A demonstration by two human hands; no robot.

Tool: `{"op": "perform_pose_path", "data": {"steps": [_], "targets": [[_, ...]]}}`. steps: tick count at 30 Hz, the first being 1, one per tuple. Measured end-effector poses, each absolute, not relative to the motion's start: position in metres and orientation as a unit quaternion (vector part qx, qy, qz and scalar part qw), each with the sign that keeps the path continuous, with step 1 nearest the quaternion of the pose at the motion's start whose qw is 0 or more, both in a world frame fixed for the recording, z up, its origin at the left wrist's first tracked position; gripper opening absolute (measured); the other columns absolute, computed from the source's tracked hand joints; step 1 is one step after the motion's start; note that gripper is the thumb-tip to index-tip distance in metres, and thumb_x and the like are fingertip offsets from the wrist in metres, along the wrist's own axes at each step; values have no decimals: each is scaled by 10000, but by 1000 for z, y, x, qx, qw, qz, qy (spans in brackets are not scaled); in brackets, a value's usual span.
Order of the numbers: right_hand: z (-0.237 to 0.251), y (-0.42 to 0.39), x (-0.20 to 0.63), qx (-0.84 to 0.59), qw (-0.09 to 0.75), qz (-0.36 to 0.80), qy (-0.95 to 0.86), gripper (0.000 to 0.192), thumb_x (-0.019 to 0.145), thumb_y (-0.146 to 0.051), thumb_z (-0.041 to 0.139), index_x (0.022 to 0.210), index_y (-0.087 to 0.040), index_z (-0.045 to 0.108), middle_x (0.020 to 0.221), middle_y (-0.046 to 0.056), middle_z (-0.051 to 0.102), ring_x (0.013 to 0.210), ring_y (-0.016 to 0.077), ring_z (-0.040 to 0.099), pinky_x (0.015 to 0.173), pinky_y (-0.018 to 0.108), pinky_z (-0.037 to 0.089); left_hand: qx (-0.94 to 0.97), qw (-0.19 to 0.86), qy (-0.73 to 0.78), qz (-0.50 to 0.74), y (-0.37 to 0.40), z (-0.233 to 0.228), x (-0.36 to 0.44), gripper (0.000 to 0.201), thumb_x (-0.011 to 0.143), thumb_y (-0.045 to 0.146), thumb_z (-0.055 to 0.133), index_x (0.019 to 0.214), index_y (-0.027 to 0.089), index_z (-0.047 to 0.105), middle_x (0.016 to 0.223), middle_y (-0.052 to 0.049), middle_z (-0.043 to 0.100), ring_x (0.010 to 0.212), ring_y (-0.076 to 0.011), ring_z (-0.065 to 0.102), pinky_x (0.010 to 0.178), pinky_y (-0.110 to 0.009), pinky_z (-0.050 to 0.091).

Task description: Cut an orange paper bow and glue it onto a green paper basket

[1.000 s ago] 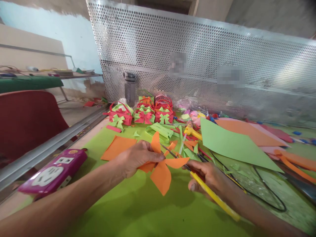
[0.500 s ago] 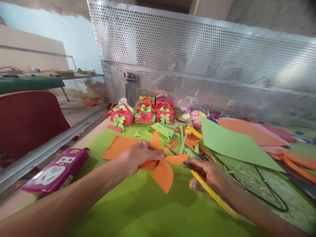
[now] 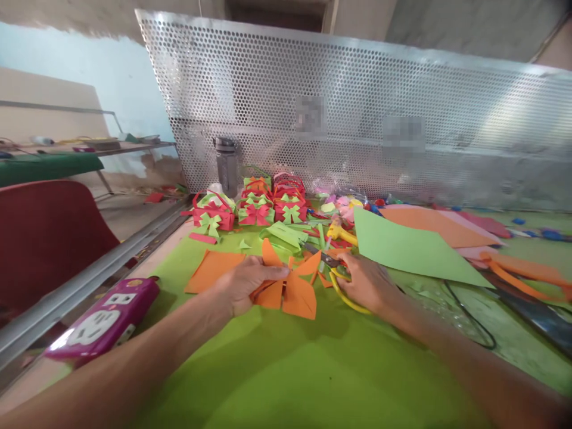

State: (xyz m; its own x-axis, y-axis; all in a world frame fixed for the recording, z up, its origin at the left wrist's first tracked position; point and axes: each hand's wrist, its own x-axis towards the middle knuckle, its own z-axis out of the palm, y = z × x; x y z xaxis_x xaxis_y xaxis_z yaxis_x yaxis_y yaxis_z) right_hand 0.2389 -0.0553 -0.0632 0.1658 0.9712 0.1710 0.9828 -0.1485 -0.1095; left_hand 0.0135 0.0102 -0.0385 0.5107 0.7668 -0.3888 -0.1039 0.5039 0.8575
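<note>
My left hand (image 3: 243, 286): fingers and thumb pinched on the folded orange paper shape (image 3: 289, 286), holding it just above the green table cover (image 3: 277, 369)
Orange paper shape: several pointed flaps fan out from where I grip it; one points up past my thumb, the widest hangs down toward me, another reaches right toward the scissors
My right hand (image 3: 364, 283): closed round the yellow-handled scissors (image 3: 337, 277), knuckles up, wrist low over the cover
Scissors: a yellow loop curves out under my palm; the dark blades point left at the orange shape, tips just beside its right flap; whether they touch the paper I cannot tell
Orange sheet (image 3: 212, 269): flat on the cover, just behind my left hand
Light green sheet (image 3: 406, 247): large, lying to the right behind my right hand, partly over an orange-tan sheet (image 3: 429, 221)
Paper baskets (image 3: 254, 208): a cluster of red ones with green bows, at the far side of the cover, near the perforated metal panel (image 3: 357, 113)
Grey bottle (image 3: 224, 162): upright against the panel, behind the baskets
Pink power strip (image 3: 105, 319): at the left edge, well apart from my hands
Black cable (image 3: 473, 325): looped on the cover to the right of my right forearm
Red chair (image 3: 49, 235): off to the left, beyond the table edge
</note>
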Motion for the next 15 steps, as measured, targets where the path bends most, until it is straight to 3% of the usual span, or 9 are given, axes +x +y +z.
{"op": "perform_pose_path", "data": {"steps": [7, 15], "targets": [[-68, -51, 242, -744, 81, -52, -662, 386, 793, -212, 586, 1177, -185, 613, 1114, 130, 684, 983, 311, 654, 760, 361, 458, 412, 772, 401, 271, 9, -38, 16, 37, 694, 27, 705, 687, 63, 707, 683, -130, 740, 579, -220, 705, 609, -319, 611], [-60, -61, 243, -730, 127, -51, -670, 293, 814, -209, 646, 1107, -196, 644, 1097, 139, 669, 1016, 302, 622, 778, 368, 459, 418, 774, 391, 269, 3, -41, 19, 80, 681, 57, 757, 733, 86, 703, 729, -112, 751, 654, -230, 724, 597, -287, 598]]}}
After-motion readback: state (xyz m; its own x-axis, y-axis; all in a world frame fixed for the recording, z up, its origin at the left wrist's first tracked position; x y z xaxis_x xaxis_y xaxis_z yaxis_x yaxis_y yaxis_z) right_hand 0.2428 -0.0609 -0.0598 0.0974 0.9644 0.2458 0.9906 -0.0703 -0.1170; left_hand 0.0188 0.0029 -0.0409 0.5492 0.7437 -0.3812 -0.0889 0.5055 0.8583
